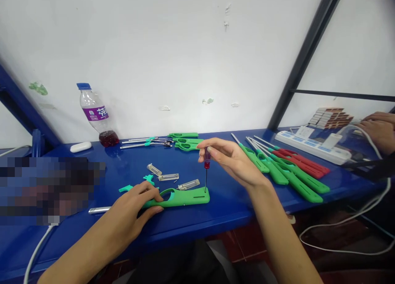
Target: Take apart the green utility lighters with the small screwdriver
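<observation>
**Screwdriver (207, 165) upright on a green lighter (188, 197)**

The green lighter lies at the near edge of the blue table (222, 214), long axis nearly crosswise: its metal tube (100, 210) points just below 9 o'clock, its butt towards 3. The left hand (135, 208) grips the body, thumb on the near side, fingers beyond. The right hand (230, 158) pinches the screwdriver, whose tip meets the butt. From the lighter, clear parts (168, 177) lie between 10 and 12 o'clock, green handles (189, 145) farther at 12, and more lighters (279, 175) between 2 and 3. A bottle (96, 113) stands between 10 and 11.
</observation>
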Motion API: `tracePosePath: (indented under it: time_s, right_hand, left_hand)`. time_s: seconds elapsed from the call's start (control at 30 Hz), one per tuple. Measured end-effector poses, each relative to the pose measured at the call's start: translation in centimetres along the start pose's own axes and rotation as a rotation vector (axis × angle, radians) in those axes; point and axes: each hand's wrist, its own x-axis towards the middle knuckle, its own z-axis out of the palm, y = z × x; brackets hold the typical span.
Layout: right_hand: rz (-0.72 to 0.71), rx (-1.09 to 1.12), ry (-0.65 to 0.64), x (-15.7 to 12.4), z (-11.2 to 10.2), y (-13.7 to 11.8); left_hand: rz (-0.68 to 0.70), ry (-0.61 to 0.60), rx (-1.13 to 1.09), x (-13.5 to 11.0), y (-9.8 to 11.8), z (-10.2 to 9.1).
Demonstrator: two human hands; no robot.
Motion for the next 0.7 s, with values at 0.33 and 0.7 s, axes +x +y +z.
tracePosePath:
  time_s: [0.33,0.7]
  right_hand:
    - [0.206,-0.454,0.162,-0.3,-3.3,0.8]
    - [0.171,-0.761,0.048,-0.6,-0.2,0.1]
  left_hand:
    - [-0.005,-0.075,0.079,-0.5,0.6,0.0]
    - [0.096,0.118,0.313,0.1,2.5,-0.9]
